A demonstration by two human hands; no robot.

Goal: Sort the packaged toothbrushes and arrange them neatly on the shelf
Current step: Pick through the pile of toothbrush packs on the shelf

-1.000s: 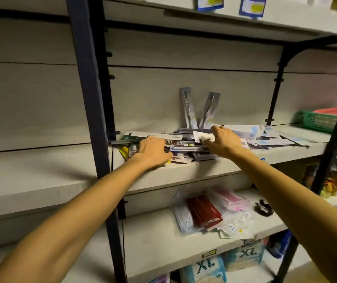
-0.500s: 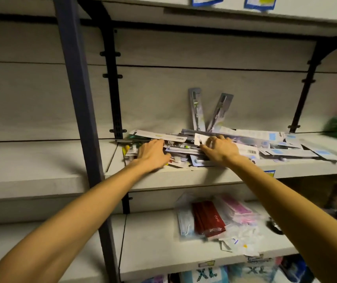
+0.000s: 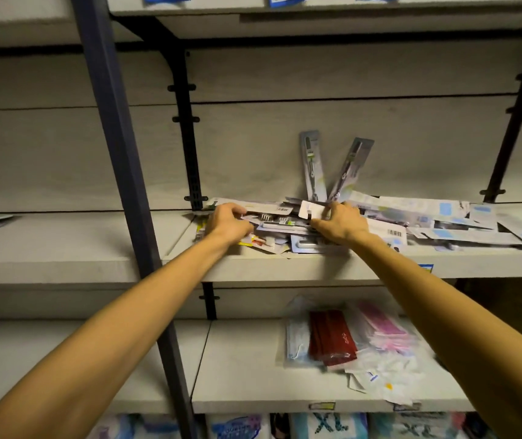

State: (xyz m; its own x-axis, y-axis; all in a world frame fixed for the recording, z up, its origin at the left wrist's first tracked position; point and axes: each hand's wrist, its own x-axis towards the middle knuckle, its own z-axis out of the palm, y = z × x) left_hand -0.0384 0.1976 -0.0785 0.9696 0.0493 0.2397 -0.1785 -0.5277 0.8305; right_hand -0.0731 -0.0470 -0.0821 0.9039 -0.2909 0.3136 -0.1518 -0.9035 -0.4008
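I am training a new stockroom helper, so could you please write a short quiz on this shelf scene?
1. True or false: two grey toothbrush packs lean upright against the back wall behind the jumbled pile of packaged toothbrushes.
2. Which hand pinches the small white card pack? A) left B) right
3. Fill in: the dark red flat packet lies on the shelf ____ the pile.

Key: 1 true. 2 B: the right hand pinches it, while the left hand curls its grip round packs at the pile's left end. 3 below.
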